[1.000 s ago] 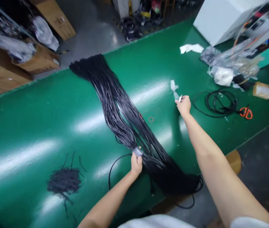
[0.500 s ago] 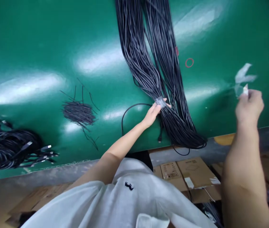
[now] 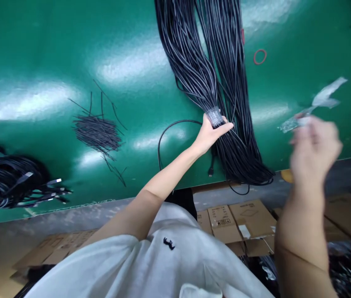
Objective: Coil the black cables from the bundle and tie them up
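Note:
A thick bundle of black cables lies across the green table and hangs over its near edge. My left hand rests on the bundle, its fingers touching a clear tape band wrapped round the cables. My right hand is raised near the table edge, blurred by motion, and pinches a crumpled strip of clear tape.
A pile of short black ties lies left of the bundle. Coiled cables with plugs sit at the far left. A red rubber ring lies right of the bundle. Cardboard boxes stand on the floor below.
The view has tilted down toward the table edge and my body. My right hand has pulled back from the table with the tape strip. My left hand has stayed on the taped bundle.

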Action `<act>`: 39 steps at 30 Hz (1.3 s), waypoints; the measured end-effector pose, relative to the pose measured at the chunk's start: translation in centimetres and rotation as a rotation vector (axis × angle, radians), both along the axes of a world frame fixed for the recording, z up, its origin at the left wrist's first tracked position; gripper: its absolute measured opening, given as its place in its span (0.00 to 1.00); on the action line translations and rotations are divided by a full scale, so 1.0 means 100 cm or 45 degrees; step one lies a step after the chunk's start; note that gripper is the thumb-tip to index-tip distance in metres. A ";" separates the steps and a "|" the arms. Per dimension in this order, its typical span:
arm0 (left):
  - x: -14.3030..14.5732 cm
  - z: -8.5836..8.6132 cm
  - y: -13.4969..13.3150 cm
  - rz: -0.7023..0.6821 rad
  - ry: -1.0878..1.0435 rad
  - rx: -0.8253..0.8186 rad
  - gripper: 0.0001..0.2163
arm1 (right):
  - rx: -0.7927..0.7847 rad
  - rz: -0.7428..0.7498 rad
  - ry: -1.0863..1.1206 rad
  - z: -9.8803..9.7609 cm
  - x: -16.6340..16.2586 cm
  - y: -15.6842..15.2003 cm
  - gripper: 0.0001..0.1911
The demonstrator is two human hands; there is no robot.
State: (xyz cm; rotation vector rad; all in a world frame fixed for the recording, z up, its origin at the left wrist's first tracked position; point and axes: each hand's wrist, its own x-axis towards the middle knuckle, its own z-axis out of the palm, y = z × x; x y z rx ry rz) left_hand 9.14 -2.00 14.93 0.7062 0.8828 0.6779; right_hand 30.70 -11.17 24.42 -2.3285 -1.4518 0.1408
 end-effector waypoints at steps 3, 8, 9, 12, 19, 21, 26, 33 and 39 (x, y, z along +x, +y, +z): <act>-0.004 -0.003 0.004 -0.135 0.089 0.058 0.29 | 0.014 0.073 0.608 -0.002 -0.077 0.005 0.14; -0.025 0.003 0.010 -0.343 0.415 0.247 0.24 | 0.034 -0.078 0.956 -0.026 -0.130 0.016 0.10; -0.028 0.004 0.009 -0.344 0.446 0.276 0.24 | 0.045 -0.098 0.958 -0.029 -0.131 0.016 0.10; -0.032 0.009 0.008 -0.318 0.392 0.353 0.25 | 0.062 -0.100 0.899 -0.030 -0.130 0.016 0.10; -0.050 0.013 0.021 -0.569 0.186 0.570 0.23 | 0.040 0.124 0.660 -0.013 -0.125 0.015 0.08; -0.053 0.010 0.023 -0.588 0.164 0.550 0.23 | 0.048 0.191 0.584 -0.013 -0.126 0.016 0.07; -0.053 0.007 0.021 -0.582 0.136 0.468 0.24 | -0.002 0.225 0.437 -0.011 -0.129 0.020 0.09; -0.048 0.012 0.019 -0.502 0.176 0.332 0.23 | -0.109 0.261 0.350 -0.004 -0.127 0.020 0.10; -0.048 0.013 0.020 -0.545 0.176 0.374 0.25 | -0.158 0.297 0.300 0.001 -0.127 0.026 0.10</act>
